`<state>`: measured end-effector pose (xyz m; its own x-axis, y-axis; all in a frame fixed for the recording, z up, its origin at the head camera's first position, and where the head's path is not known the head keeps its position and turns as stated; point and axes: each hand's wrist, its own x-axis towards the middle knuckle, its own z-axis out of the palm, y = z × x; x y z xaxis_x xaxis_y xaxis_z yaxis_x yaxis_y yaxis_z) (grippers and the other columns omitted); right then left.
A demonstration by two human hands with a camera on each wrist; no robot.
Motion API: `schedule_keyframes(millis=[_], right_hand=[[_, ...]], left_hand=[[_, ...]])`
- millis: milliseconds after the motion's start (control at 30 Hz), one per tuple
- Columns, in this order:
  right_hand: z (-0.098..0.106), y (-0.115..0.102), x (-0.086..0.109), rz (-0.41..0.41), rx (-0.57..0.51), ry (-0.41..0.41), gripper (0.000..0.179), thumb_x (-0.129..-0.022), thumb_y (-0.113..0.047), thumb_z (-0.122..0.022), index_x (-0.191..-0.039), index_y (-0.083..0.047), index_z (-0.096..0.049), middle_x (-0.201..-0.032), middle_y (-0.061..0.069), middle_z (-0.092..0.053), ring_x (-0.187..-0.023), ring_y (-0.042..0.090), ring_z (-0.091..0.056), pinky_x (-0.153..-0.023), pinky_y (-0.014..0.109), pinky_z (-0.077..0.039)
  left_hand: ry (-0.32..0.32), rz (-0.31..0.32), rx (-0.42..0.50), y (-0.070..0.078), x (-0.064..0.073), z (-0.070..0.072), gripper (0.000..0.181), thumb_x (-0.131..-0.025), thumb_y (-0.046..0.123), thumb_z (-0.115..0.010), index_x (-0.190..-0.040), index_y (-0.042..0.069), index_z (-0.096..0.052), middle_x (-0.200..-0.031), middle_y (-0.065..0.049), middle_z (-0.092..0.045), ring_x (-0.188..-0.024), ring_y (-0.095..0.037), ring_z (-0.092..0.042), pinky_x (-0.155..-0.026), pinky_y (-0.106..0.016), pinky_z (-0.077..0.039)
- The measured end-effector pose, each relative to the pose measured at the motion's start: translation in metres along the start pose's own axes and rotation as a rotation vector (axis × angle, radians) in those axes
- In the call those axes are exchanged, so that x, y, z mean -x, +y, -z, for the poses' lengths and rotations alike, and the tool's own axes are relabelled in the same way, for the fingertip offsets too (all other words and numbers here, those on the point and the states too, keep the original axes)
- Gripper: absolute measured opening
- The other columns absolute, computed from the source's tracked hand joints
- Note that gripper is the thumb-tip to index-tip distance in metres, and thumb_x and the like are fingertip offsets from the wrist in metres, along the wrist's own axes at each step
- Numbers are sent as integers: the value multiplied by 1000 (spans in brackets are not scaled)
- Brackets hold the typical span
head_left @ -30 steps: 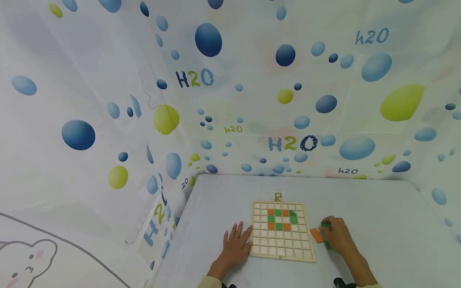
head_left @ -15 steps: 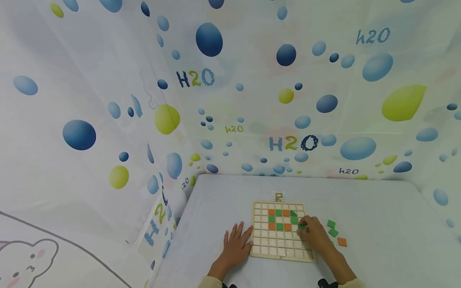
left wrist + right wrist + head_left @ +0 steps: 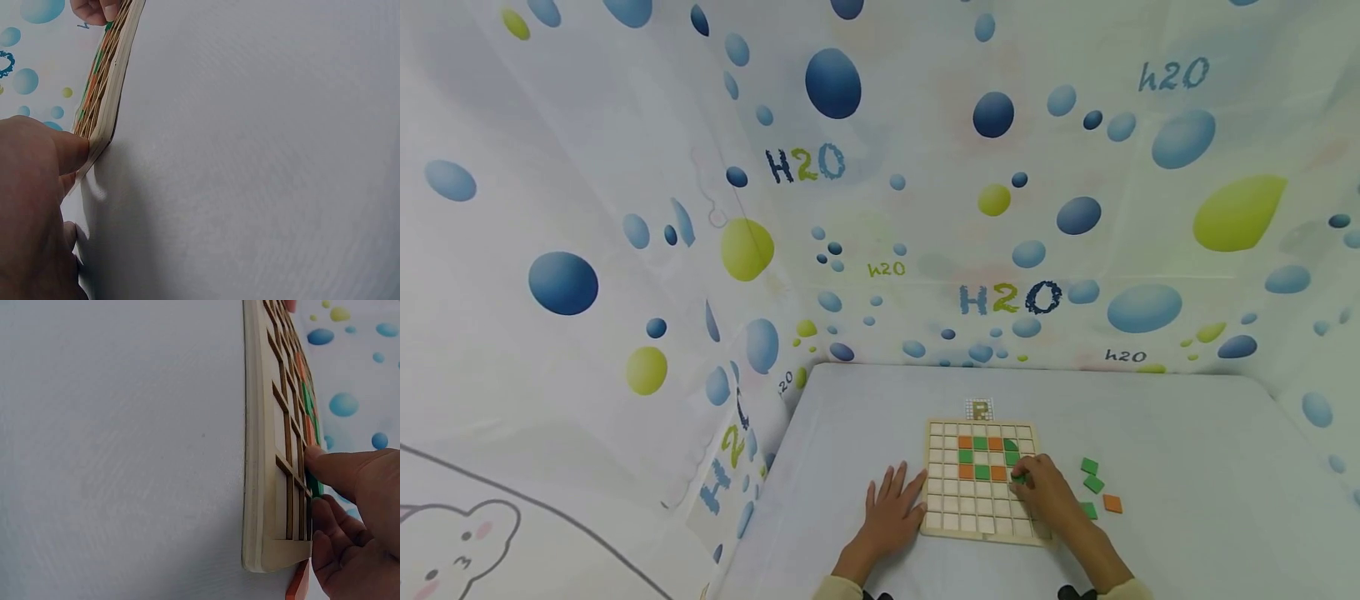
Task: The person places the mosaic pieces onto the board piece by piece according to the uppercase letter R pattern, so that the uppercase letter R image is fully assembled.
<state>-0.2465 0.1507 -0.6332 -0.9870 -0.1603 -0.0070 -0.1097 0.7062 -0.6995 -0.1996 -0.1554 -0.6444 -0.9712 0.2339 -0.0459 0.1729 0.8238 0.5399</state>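
Left hand (image 3: 891, 515) lies palm down with fingers spread, its thumb against the left edge of the square pale-wood grid board (image 3: 951, 504); right hand (image 3: 1048, 492) pinches a thin green tile (image 3: 314, 482) between thumb and fingers above the board's right part. Whether that tile is seated in a cell cannot be told. The right hand and forearm screen part of the board's right side. On the board, flat orange square tiles (image 3: 965, 442) and green square tiles (image 3: 980, 442) alternate around two pale cells, with a green piece with one rounded corner (image 3: 1011, 446) at the upper right of the group. Right of the board lie four loose tiles: an upper green square (image 3: 1089, 467), a middle green square (image 3: 1093, 484) just below it, a lower green square (image 3: 1088, 511) partly covered by the right forearm, and an orange square (image 3: 1112, 503). A small white gridded card with a brownish pattern (image 3: 980, 409) lies at the board's far edge. Raised wooden strips divide the board into square cells; its rim is smooth, with a rounded corner. The tabletop (image 3: 850, 408) is covered in pale grey, finely textured material. Behind it hangs a white, creased sheet (image 3: 917, 125) printed with blue and lime-green bubbles and "H2O" lettering.
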Motion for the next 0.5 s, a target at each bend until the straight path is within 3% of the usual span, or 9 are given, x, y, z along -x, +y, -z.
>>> schedule_keyframes(millis=[500], right_hand=[[7,-3,3,41,-8,-9,15,-94,-9,-79,-106,-8,-71,-104,5,-59,-85,13,-53,-70,27,-48]], left_hand=[[-8,11,8,-6,-2,-4,56,-109,41,-45,-163,27,-42,-174,-17,-25,-161,-46,-16,-121,-76,-4]])
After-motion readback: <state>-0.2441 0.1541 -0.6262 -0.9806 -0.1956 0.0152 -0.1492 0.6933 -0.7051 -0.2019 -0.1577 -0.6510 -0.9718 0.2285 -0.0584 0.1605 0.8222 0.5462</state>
